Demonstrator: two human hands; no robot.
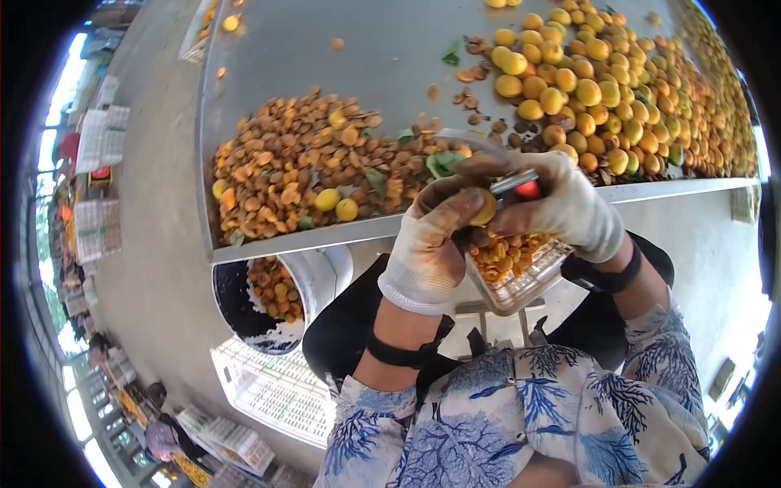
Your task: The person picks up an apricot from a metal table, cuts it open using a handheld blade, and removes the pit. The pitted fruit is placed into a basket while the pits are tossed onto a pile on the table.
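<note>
Apricot [485,209] at 12 o'clock — pinched in your left hand [429,244], probably light, soft, easily bruised, best cradled by its sides — beside metal tool [514,180] clasped in your right hand [573,205].

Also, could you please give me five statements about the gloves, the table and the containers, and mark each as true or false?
1. The left hand and right hand both wear gloves. True.
2. The left hand holds the metal tool. False: the right hand holds it.
3. Green leaves lie on the table. True.
4. The bucket is empty. False: the bucket contains fruit pieces.
5. The basket holds orange pieces. True.
</note>
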